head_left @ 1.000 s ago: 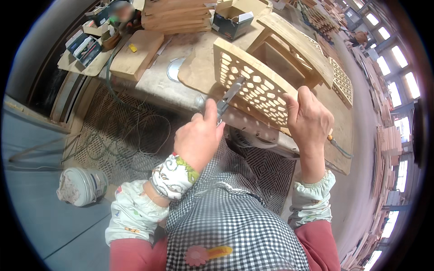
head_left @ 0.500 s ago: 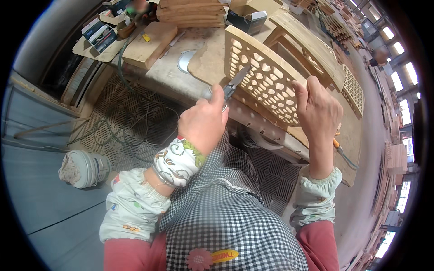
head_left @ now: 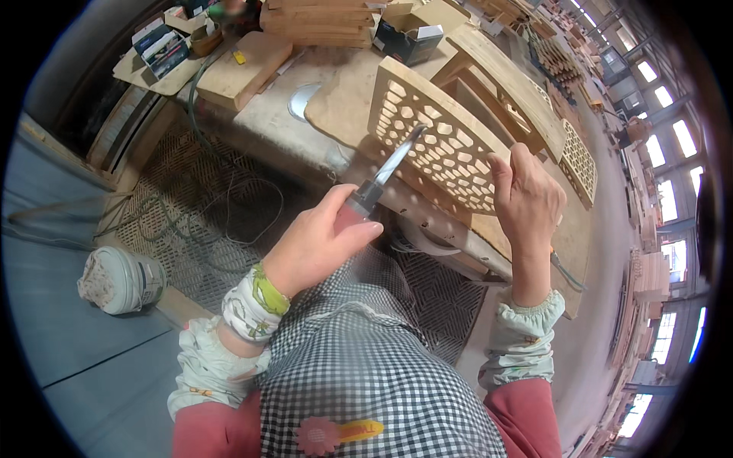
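Observation:
My left hand (head_left: 317, 243) is closed round the reddish handle of a knife-like tool (head_left: 393, 162) with a black collar and a pointed, shiny steel blade. The blade tip reaches an opening in the upper part of a wooden lattice panel (head_left: 435, 103); whether it touches the edge I cannot tell. The panel is pale, with many irregular cut-outs, and stands tilted on the workbench. At its right end my right hand (head_left: 531, 195) grips the border, thumb on the near side and fingers folded over.
On the workbench (head_left: 267, 114) lie a thick wooden board (head_left: 244, 69), a stack of curved wooden pieces (head_left: 317, 23) and an open dark carton (head_left: 408, 38). A wooden frame (head_left: 504, 84) and another lattice panel (head_left: 579, 164) are further right. A white bucket (head_left: 126, 278) stands lower left, near hoses.
My left hand has drawn back down and left, turning so the tool's handle and collar show more. The blade tip remains at the panel. My right hand still grips the panel.

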A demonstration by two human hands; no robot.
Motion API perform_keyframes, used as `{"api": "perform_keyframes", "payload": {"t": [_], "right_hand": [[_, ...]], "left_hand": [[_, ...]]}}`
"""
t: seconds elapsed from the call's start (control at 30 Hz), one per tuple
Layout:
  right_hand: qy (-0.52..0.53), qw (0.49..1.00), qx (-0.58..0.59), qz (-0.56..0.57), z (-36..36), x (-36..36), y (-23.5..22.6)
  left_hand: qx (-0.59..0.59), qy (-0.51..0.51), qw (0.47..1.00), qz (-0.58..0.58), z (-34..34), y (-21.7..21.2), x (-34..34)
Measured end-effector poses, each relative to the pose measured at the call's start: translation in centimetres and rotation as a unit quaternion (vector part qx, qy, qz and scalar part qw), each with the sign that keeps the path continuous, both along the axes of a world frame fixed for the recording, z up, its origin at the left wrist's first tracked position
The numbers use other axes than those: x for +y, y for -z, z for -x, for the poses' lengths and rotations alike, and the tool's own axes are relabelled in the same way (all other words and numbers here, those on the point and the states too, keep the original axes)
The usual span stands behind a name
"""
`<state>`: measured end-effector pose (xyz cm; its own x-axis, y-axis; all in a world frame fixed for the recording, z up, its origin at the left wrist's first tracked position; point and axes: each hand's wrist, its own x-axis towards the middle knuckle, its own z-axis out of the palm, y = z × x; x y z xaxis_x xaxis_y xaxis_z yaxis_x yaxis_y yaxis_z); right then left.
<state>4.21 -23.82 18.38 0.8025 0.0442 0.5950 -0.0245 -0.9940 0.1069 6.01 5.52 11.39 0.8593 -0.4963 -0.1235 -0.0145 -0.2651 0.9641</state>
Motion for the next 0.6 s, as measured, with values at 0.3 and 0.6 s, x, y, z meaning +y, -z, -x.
{"api": "perform_keyframes", "payload": {"t": [0.3, 0.6], "right_hand": [[0.014, 1.0, 0.02, 0.006, 1.1, 0.2, 0.3], [0.023, 1.0, 0.011, 0.007, 0.7, -0.8, 0.7]], "left_hand": [[0.016, -0.015, 0.998, 0.063, -1.8, 0.8, -1.6], [0.19, 0.084, 0.967, 0.148, -1.3, 0.8, -0.5]]}}
